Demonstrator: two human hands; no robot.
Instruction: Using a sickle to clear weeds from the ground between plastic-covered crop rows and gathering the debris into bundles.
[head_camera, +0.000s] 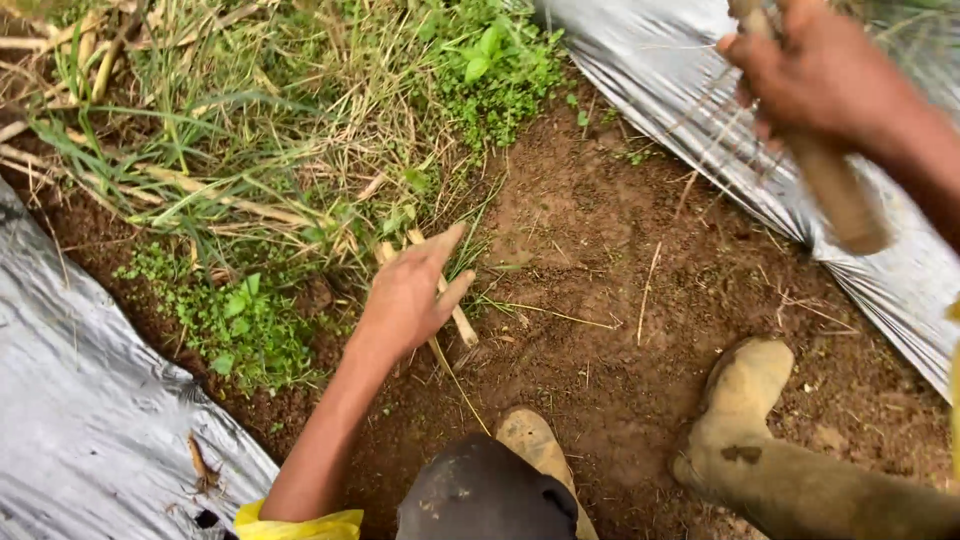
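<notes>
Knee (485, 495) and muddy boots (745, 400) sit lowest in view, on bare brown soil (600, 300) between two strips of silver sheet (80, 400). Left hand (410, 295) reaches to the edge of the weeds (250, 180), fingers spread and lying on pale dry stalks (455, 310) at the border of grass and dirt; whether it pinches one I cannot tell. Right hand (815, 70) is raised at upper right, fist closed round a wooden handle (835, 190), blurred. Judging by the ground, the stretch nearest the boots looks already cleared, while the thick green patch beyond the left hand is uncut
</notes>
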